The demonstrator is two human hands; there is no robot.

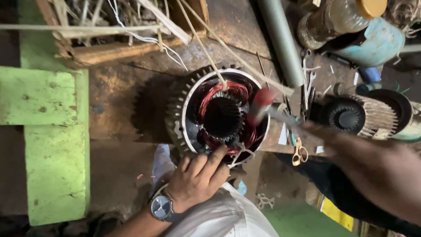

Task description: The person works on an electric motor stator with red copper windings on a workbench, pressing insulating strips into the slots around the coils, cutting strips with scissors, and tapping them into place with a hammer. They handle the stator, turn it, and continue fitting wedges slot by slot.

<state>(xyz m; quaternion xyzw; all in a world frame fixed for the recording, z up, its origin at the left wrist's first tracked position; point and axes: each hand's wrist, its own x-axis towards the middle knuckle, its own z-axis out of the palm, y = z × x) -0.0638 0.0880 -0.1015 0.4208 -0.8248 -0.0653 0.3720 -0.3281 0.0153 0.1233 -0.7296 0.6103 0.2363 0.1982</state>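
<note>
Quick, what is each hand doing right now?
Left hand: open, its fingers resting on the motor's rim.
Right hand: closed on a blurred red-headed tool over the copper windings.

A motor repair workshop: opened stator (223,115), spanners (308,79), grimy wooden bench (114,101).

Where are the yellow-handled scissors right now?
In the head view, the yellow-handled scissors lie on the workbench right of the motor stator, just under the right hand and beside the spanners.
</note>
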